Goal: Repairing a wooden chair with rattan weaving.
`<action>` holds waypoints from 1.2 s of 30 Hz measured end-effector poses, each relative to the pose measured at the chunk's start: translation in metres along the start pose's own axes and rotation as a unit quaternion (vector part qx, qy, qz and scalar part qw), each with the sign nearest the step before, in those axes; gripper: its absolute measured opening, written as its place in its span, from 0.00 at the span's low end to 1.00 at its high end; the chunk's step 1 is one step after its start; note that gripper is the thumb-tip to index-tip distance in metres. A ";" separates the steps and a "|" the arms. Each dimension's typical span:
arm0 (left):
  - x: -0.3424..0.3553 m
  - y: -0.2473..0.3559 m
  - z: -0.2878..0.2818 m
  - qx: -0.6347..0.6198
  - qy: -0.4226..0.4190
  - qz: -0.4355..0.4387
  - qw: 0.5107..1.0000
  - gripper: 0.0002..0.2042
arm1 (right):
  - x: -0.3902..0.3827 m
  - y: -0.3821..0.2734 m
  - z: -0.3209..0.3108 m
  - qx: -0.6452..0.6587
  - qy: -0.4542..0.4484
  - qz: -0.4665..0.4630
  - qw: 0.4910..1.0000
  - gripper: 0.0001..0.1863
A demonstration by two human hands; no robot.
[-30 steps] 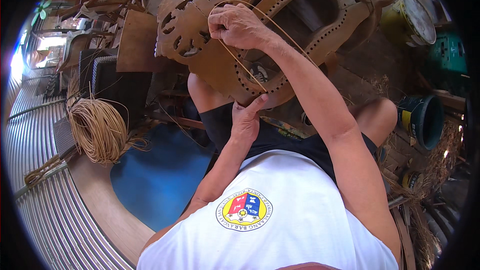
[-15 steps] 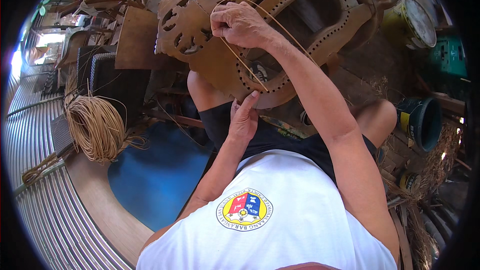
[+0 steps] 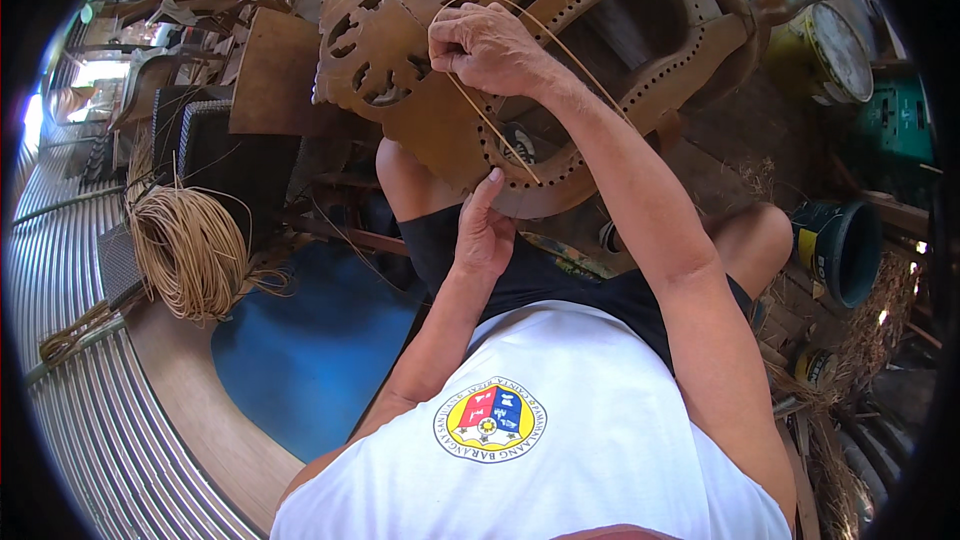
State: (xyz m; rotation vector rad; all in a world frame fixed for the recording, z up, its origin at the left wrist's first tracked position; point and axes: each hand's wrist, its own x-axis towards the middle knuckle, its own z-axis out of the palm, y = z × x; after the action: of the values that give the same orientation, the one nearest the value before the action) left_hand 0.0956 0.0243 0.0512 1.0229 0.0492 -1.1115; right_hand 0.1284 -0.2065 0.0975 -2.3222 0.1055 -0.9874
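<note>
A carved brown wooden chair frame (image 3: 420, 145) lies tilted across my lap, with an oval opening edged by small drilled holes. My right hand (image 3: 490, 48) is above the near part of that opening, fingers pinched on a thin tan cane strand (image 3: 490, 124). One length of the strand runs down to the holed rim; another arcs over the hand toward my right forearm. At the rim's near edge is my left hand (image 3: 485, 238), thumb pressed against the wood and fingers curled below, partly hidden.
A coil of cane (image 3: 190, 252) hangs at the left beside corrugated metal sheeting (image 3: 95, 410). A blue surface (image 3: 310, 350) lies left of my legs. On the right are a dark bucket (image 3: 850, 250), a yellowish pail (image 3: 825, 55) and a green crate (image 3: 895, 115).
My right hand has shifted slightly right with the strand still pinched. The left thumb has slid a little left and up along the rim.
</note>
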 end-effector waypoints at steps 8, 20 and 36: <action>0.000 0.005 0.011 0.007 0.035 -0.019 0.999 0.24 | -0.001 -0.001 0.001 0.002 0.010 -0.001 1.000 0.04; 0.004 0.011 0.026 0.043 0.064 0.003 0.997 0.29 | -0.002 -0.002 0.000 -0.011 0.021 -0.004 1.000 0.03; 0.004 0.022 0.032 0.025 0.031 0.013 0.999 0.32 | 0.000 -0.004 -0.003 0.004 0.001 0.005 1.000 0.03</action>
State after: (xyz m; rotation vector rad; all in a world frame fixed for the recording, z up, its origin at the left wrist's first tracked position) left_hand 0.1006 0.0003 0.0817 1.1007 0.0576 -1.0616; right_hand 0.1255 -0.2054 0.1014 -2.3105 0.1132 -0.9837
